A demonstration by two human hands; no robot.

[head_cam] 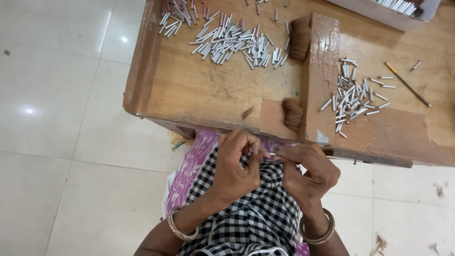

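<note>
Pale floor tiles (57, 118) are being shown around a low wooden table (199, 90) in the head view. Small silver tubes are being kept in two heaps, a large heap (232, 42) left of an upright wooden block (320, 76) and a smaller heap (353, 97) right of it. Tufts of brown bristle (292, 114) are being held against the block. Above a checked cloth (251, 213), a tiny tube (272, 157), mostly hidden, is being pinched between the left hand (237, 166) and the right hand (308, 173), fingertips closed together.
</note>
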